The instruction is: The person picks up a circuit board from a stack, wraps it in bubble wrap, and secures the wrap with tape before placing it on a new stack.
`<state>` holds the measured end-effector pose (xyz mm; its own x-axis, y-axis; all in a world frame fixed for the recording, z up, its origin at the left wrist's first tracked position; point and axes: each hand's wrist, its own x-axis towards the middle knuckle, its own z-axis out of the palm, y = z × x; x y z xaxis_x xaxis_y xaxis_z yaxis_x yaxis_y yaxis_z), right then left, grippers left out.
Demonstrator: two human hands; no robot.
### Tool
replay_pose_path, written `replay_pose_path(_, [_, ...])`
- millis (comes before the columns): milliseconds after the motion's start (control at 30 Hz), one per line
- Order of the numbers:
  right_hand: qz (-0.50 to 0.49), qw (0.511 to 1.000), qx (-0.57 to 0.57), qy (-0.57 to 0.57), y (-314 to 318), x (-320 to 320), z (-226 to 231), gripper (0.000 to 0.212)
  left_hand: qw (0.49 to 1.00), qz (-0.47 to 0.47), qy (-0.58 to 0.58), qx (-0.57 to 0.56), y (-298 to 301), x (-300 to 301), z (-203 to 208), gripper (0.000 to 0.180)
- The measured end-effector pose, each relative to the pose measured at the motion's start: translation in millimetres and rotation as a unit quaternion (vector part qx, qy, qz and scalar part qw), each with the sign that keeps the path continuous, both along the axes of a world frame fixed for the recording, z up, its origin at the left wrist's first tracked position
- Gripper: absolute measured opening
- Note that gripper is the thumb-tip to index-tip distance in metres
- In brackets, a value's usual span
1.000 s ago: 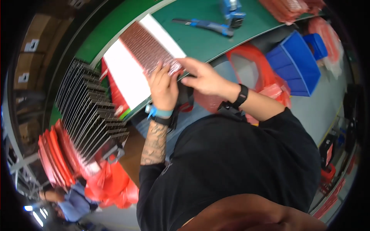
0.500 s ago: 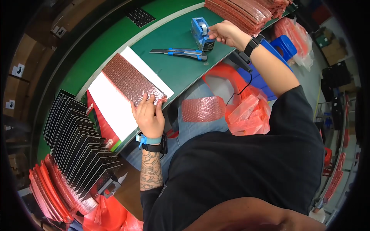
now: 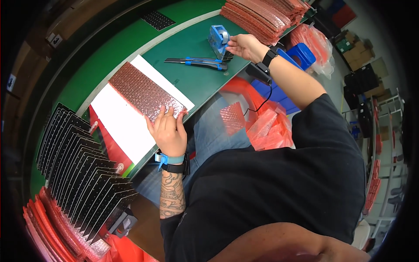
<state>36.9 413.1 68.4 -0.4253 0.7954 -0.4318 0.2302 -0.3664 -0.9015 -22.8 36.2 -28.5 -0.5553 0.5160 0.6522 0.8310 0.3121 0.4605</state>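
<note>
My left hand (image 3: 169, 133) lies with its fingers stretched flat on the near end of a reddish bubble-wrap piece (image 3: 142, 87), thumb beside its crumpled end. The wrap rests on a white sheet (image 3: 120, 120) near the bench edge; whatever it may contain cannot be made out. At the upper right, my right hand (image 3: 246, 47) is pinched at the side of a blue tape dispenser (image 3: 217, 40), close to its roll. Any tape between those fingers is too small to see. Just below the dispenser lies a blue and black utility knife (image 3: 198, 62), blade pointing left.
Stacked red bubble-wrap pieces (image 3: 262, 19) fill the bench's far right. A row of black dotted panels (image 3: 83, 170) stands at the left, with red bubble wrap (image 3: 56, 222) below. Another dotted panel (image 3: 158, 20) lies farther back. A blue stool (image 3: 301, 56) stands right of the bench.
The whole view has shifted slightly, moving the bench leftward in the picture. The bubble-wrap scrap over my lap has turned and shows smaller. Both hands keep nearly the same places on the bench.
</note>
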Motion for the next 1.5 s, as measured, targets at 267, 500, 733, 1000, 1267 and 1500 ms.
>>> replay_pose_path(267, [0.005, 0.999, 0.035, 0.04, -43.0, 24.5, 10.8, 0.019, 1.0, -0.005, 0.003, 0.008, 2.4, -2.0, -0.6, 0.013])
replay_pose_path(500, [-0.036, 0.992, 0.057, 0.106, -59.1, 36.7, -7.7, 0.021, 1.0, 0.001, 0.01, -0.006, 3.7, -0.3, 3.1, 0.011])
replay_pose_path(733, [-0.106, 0.976, 0.035, 0.187, -66.9, 46.9, -38.8, 0.024, 1.0, 0.004, 0.017, -0.013, 8.8, -0.5, 0.0, 0.01])
replay_pose_path(1000, [-0.119, 0.976, 0.049, 0.174, -65.3, 46.7, -49.7, 0.032, 0.999, 0.011, 0.018, -0.026, 17.1, 0.5, 1.0, 0.01])
replay_pose_path(1267, [-0.098, 0.978, 0.069, 0.17, -63.9, 47.3, -57.9, 0.033, 0.999, 0.038, 0.014, -0.037, 26.6, 2.5, 3.2, 0.015])
replay_pose_path(1500, [-0.07, 0.961, 0.058, 0.262, -67.6, 57.2, -85.5, 0.024, 0.998, 0.019, -0.026, -0.06, 21.7, -0.4, 20.1, 0.02])
